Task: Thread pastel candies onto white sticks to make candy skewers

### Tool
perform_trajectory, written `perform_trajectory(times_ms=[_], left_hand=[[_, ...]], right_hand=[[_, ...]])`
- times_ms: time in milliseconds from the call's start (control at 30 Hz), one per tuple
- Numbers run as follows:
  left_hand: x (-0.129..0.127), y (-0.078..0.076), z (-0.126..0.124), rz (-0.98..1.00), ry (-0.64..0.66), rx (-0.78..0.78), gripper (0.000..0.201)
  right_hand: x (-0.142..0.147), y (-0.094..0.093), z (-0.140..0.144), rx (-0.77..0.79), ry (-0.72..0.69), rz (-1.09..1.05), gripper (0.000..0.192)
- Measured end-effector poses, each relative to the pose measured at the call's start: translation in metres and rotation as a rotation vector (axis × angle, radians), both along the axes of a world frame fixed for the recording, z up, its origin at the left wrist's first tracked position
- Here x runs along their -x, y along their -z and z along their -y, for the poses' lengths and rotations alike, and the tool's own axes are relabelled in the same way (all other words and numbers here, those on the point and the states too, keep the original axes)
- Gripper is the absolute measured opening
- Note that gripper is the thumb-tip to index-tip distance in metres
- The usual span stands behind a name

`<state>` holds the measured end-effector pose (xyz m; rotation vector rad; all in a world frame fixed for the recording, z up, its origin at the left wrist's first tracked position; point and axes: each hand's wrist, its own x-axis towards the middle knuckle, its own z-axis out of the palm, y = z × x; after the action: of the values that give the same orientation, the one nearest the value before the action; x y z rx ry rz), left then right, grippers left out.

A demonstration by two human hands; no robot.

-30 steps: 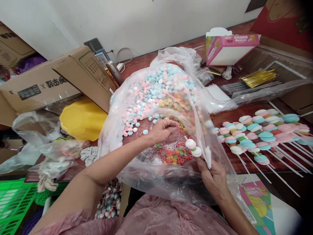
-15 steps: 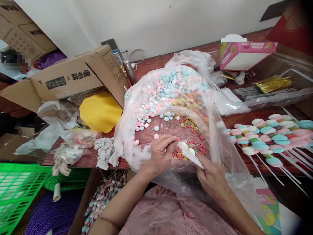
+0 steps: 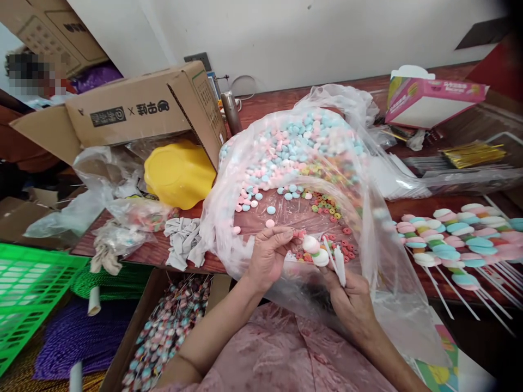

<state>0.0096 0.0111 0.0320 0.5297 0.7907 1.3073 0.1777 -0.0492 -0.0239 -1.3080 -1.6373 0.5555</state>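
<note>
Inside the mouth of the clear plastic bag [image 3: 379, 261] spread over the tabletop [image 3: 412, 209], the right hand [image 3: 352, 299] is closed around a bundle of white sticks [image 3: 339, 260], one of them carrying two marshmallow discs [image 3: 315, 250]. The left hand [image 3: 267, 255] has its fingertips pinched on a small pink ring candy [image 3: 300, 234] just beside the discs. Loose pastel candies [image 3: 294, 147] fill the far part of the bag, finished candy skewers [image 3: 457, 239] lie right of it, and a yellow tub [image 3: 180, 174] sits to its left.
</note>
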Motion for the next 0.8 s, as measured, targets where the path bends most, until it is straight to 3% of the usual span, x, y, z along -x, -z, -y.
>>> perform_trajectory(times_ms=[267, 600, 800], left_hand=[[-0.004, 0.004, 0.001, 0.028, -0.047, 0.005, 0.023], [0.000, 0.010, -0.001, 0.158, 0.052, 0.142, 0.031], [-0.005, 0.010, 0.003, -0.013, 0.048, 0.075, 0.033]], right_hand=[[-0.006, 0.004, 0.001, -0.037, -0.076, 0.122, 0.021], [-0.017, 0.010, 0.003, -0.076, -0.116, 0.174, 0.035], [-0.022, 0.012, 0.001, -0.171, -0.118, 0.302, 0.036]])
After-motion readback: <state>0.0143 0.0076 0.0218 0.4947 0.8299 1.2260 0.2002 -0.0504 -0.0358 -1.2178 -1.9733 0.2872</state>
